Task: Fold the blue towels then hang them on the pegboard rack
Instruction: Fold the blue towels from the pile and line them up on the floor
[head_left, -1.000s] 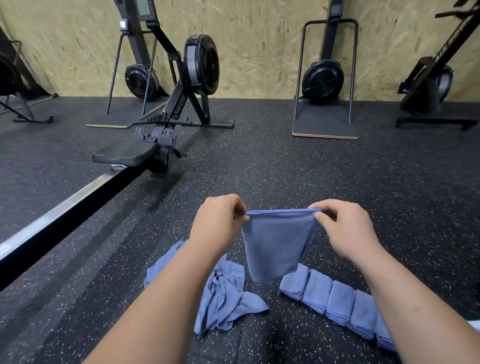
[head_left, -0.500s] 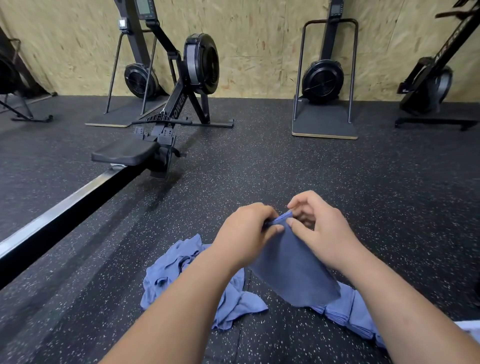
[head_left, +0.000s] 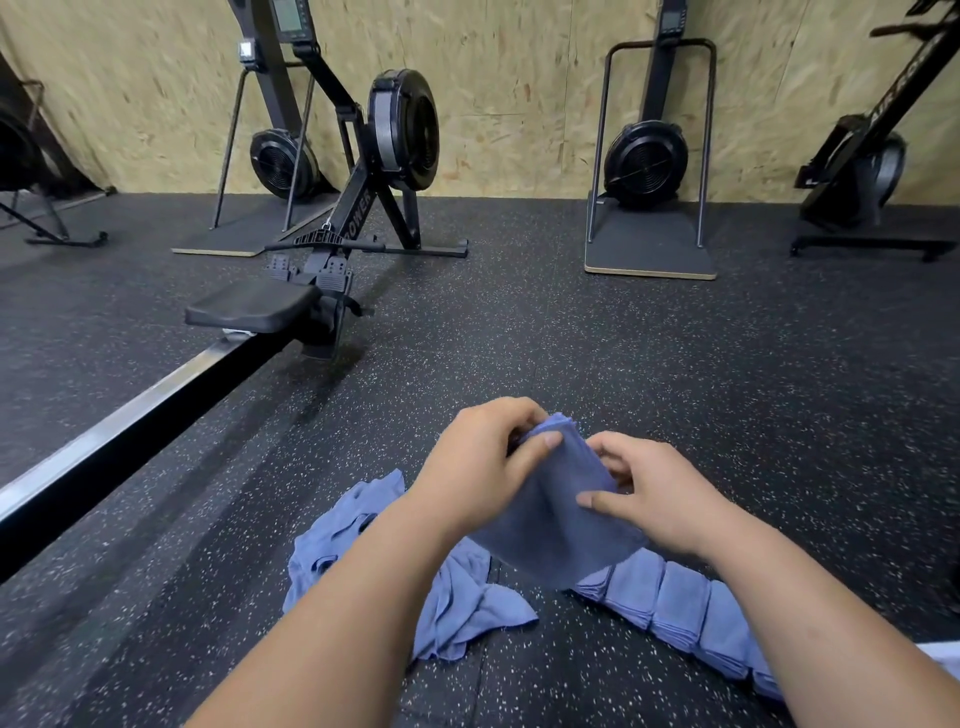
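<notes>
A blue towel (head_left: 556, 519), folded over itself, hangs in the air between my hands above the floor. My left hand (head_left: 483, 462) grips its upper left edge, thumb on top of the cloth. My right hand (head_left: 649, 493) holds its right side, thumb pressed on the front face. A loose heap of unfolded blue towels (head_left: 374, 551) lies on the floor under my left forearm. A row of folded blue towels (head_left: 675, 603) lies on the floor under my right forearm. No pegboard rack is in view.
A rowing machine (head_left: 311, 291) with its long rail (head_left: 130, 415) runs along the left. Two upright fan machines (head_left: 649, 166) stand against the plywood wall, another machine (head_left: 872, 171) at far right. Speckled black rubber floor (head_left: 623, 364) lies ahead.
The towel was stretched out by its two top corners; my hands came together, doubling it over, and now hold the narrower folded piece, lowered slightly.
</notes>
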